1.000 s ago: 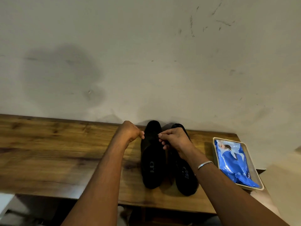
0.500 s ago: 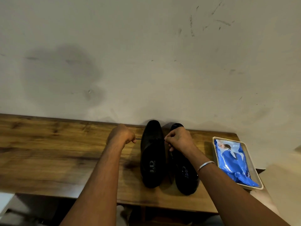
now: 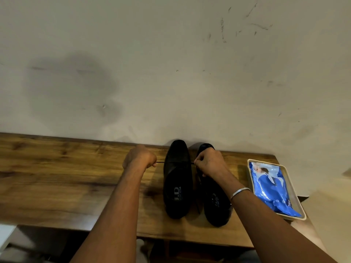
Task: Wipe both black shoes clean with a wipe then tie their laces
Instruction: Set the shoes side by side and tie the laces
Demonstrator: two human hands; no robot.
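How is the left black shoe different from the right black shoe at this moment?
The left shoe has its lace pulled taut sideways between the left hand and the right hand; the right shoe has no lace being pulled. The left shoe shows whole; the right shoe's front is partly covered by the right hand. Both are black, side by side, toes toward the wall, on the wooden table.
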